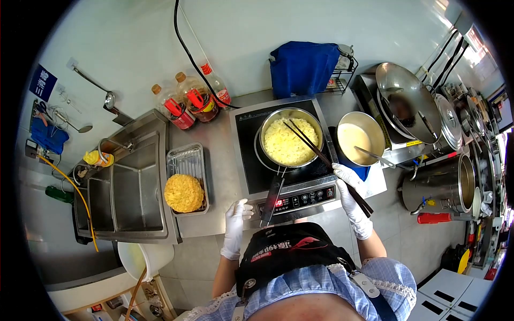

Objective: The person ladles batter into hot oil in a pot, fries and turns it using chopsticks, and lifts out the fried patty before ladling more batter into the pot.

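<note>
White gloves cover both hands. My right hand [349, 187] holds a pair of long dark chopsticks [310, 143], their tips in the pale yellow food [286, 142] that fills a round steel pan. The pan sits on a black induction cooktop [249, 174], its dark handle [273, 199] pointing toward me. My left hand [235, 219] is left of that handle, apart from it, with its fingers apart and nothing in them. Right of the pan stands a steel pot [379, 128] of creamy liquid with a ladle [375, 155] in it.
On the left, a round golden fried mass [183, 193] rests on a wire-racked tray [186, 156], beside a steel sink [136, 187]. Bottles [197, 99] and a blue cloth [301, 70] stand by the wall. At right are a wok [399, 80] and a big steel pot [436, 184].
</note>
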`<state>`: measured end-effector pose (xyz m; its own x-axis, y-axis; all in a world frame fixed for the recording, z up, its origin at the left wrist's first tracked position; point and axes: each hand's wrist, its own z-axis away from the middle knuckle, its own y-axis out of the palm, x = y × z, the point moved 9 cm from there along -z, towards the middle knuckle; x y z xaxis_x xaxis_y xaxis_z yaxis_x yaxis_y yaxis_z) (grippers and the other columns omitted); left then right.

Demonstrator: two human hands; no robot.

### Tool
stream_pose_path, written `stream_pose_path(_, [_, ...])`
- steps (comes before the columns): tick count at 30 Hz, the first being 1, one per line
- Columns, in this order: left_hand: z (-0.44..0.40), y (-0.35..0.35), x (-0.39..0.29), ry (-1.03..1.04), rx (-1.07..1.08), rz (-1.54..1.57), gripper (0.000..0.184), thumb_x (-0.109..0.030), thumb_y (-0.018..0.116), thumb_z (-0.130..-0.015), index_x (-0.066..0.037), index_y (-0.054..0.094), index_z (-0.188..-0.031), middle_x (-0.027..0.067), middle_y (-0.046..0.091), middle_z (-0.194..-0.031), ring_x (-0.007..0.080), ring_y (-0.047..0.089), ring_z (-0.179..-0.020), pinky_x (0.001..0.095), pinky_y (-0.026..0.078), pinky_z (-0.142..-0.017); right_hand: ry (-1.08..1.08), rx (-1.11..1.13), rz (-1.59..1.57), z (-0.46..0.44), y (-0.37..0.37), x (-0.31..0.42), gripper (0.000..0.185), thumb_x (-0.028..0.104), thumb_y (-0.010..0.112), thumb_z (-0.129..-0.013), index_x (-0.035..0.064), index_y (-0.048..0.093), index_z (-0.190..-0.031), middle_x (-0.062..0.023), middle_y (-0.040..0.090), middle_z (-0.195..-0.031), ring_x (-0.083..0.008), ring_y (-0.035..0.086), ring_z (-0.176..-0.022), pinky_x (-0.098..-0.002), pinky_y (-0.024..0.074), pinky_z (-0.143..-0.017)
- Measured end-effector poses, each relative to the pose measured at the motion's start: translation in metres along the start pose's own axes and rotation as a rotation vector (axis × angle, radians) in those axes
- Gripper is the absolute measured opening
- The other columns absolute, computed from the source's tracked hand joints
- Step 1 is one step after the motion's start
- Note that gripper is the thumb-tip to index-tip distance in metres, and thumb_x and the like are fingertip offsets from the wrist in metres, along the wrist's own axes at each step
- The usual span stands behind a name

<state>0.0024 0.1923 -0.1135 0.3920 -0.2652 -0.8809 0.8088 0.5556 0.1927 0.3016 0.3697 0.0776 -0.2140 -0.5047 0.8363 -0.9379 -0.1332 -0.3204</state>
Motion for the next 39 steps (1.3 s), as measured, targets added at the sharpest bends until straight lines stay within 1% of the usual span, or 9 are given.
stream_pose_path(2, [0.001,-0.001,0.001,-0.003,-0.001,0.003,0.023,-0.016,0.046,-0.092,-0.002,0.055,-0.109,0.0096,0.064,-0.085,0.0138,0.062,-0.066,0.0208,0.049,-0.057,-0.005,-0.001,0.0,0.0,0.0,0.002,0.021,-0.004,0.061,-0.074,-0.0014,0.065,-0.095,-0.016,0.063,-0.102,-0.0248,0.061,-0.096,-0.0302,0.0463,-0.087])
stream_pose_path(4, [0.001,-0.002,0.002,0.001,0.008,-0.043,0.032,-0.024,0.041,-0.096,0.001,0.053,-0.111,0.0099,0.064,-0.085,0.0152,0.063,-0.069,0.0232,0.05,-0.059,-0.011,0.0,0.0,-0.001,0.001,0.003,0.021,-0.004,0.061,-0.074,-0.0013,0.065,-0.095,-0.016,0.063,-0.102,-0.0248,0.061,-0.095,-0.03,0.0464,-0.087])
stream_pose_path(8, [0.002,-0.003,0.004,0.002,0.019,-0.028,0.032,-0.024,0.041,-0.096,0.001,0.053,-0.111,0.0097,0.064,-0.085,0.0148,0.063,-0.069,0.0231,0.05,-0.06,-0.008,0.0,0.0,-0.001,0.0,0.003,0.021,-0.004,0.061,-0.074,-0.0017,0.064,-0.095,-0.0158,0.063,-0.102,-0.0247,0.061,-0.095,-0.0299,0.0465,-0.087])
stream_pose_path(10, [0.003,-0.003,0.001,0.008,-0.026,-0.047,0.024,-0.017,0.044,-0.093,-0.002,0.055,-0.109,0.0101,0.064,-0.085,0.014,0.062,-0.065,0.0211,0.049,-0.056,0.002,0.003,0.0,-0.002,-0.001,0.004,0.02,-0.004,0.061,-0.075,-0.0019,0.064,-0.095,-0.0158,0.063,-0.102,-0.0248,0.061,-0.095,-0.0298,0.0465,-0.087])
stream_pose_path(13, [0.0,-0.004,0.008,-0.022,0.023,0.088,0.026,-0.019,0.043,-0.094,-0.001,0.055,-0.109,0.0105,0.064,-0.085,0.0139,0.062,-0.064,0.0216,0.049,-0.056,0.0,0.003,-0.007,-0.002,-0.007,0.012,0.02,-0.004,0.06,-0.075,-0.0023,0.064,-0.094,-0.0163,0.063,-0.101,-0.0251,0.061,-0.094,-0.0303,0.0467,-0.086])
stream_pose_path(17, [0.003,-0.004,0.006,-0.009,0.001,0.005,0.027,-0.02,0.042,-0.094,-0.001,0.054,-0.11,0.0105,0.064,-0.085,0.0142,0.062,-0.064,0.0219,0.049,-0.056,-0.061,-0.1,0.064,0.003,-0.028,0.029,0.018,-0.003,0.06,-0.074,-0.0029,0.064,-0.092,-0.0167,0.064,-0.097,-0.0258,0.062,-0.091,-0.0313,0.0469,-0.085])
stream_pose_path(22, [0.002,-0.003,0.008,-0.003,0.007,-0.024,0.03,-0.021,0.04,-0.095,0.0,0.054,-0.11,0.0105,0.064,-0.085,0.0143,0.061,-0.065,0.0218,0.049,-0.057,-0.026,-0.145,0.121,0.014,-0.032,0.031,0.022,-0.006,0.063,-0.071,-0.0011,0.065,-0.093,-0.0158,0.065,-0.097,-0.0241,0.063,-0.09,-0.0304,0.0483,-0.083])
stream_pose_path(31, [-0.001,0.004,0.006,0.009,0.055,0.048,0.029,-0.021,0.042,-0.094,0.0,0.054,-0.11,0.0101,0.064,-0.086,0.0129,0.061,-0.066,0.0208,0.048,-0.058,-0.183,-0.004,0.202,0.002,-0.002,0.029,0.024,-0.005,0.066,-0.069,0.0003,0.064,-0.092,-0.0161,0.064,-0.098,-0.0273,0.063,-0.088,-0.0303,0.0503,-0.078])
stream_pose_path(39, [0.01,-0.002,0.0,-0.004,-0.051,-0.09,0.027,-0.022,0.043,-0.095,-0.002,0.055,-0.109,0.0085,0.064,-0.085,0.0113,0.06,-0.065,0.0201,0.047,-0.056,-0.235,0.108,0.194,-0.012,0.013,0.027,0.026,-0.005,0.066,-0.068,0.0009,0.063,-0.092,-0.0155,0.063,-0.099,-0.0272,0.063,-0.089,-0.0303,0.0506,-0.078])
